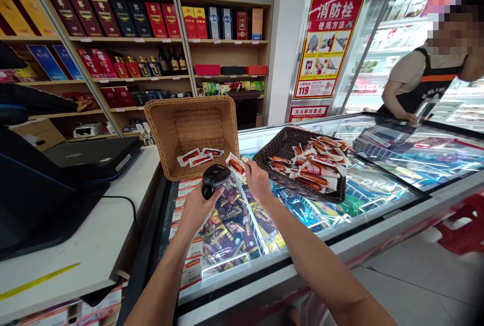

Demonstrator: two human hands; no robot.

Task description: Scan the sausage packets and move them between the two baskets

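Observation:
A black handheld barcode scanner (215,177) is gripped in my left hand (198,208), its head turned toward the right. My right hand (258,182) pinches a wrapped sausage (236,165) by one end, just beside the scanner's head. Behind the scanner a tan wicker basket (154,134) stands tilted, its opening toward me, with several wrapped sausages (200,157) inside. To the right of my right hand, a dark brown woven basket (270,145) holds a heap of similar wrapped sausages (317,164). Both baskets rest on the glass-topped freezer (223,290).
A white counter (75,245) with a black machine (45,179) and a cable is at the left. Shelves of boxed bottles (139,18) line the back wall. At the far right, a person in a dark apron (419,84) stands behind the freezer. A red stool (463,225) is at lower right.

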